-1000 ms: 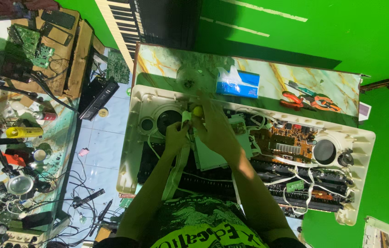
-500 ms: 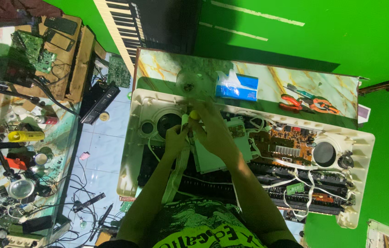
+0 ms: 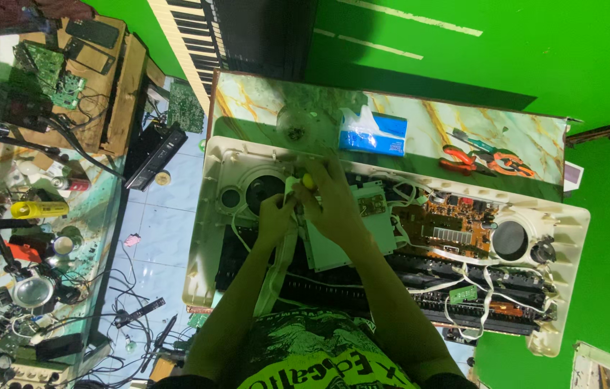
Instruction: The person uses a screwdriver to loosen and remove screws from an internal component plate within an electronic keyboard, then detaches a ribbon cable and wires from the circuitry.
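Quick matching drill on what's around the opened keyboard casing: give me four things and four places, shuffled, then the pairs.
Things:
1. blue tissue pack
2. orange-handled pliers
3. orange circuit board
4. yellow torch

Places:
A. inside the casing, right of the hands
B. on the marbled board, far right
C. on the cluttered glass table, left
D. on the marbled board, middle

Pairs: 1-D, 2-B, 3-A, 4-C

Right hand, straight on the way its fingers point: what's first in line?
The right hand points up-frame toward the far rim of the cream keyboard casing. That rim likely comes first, then the clear round dish on the marbled board. Depth is unclear.
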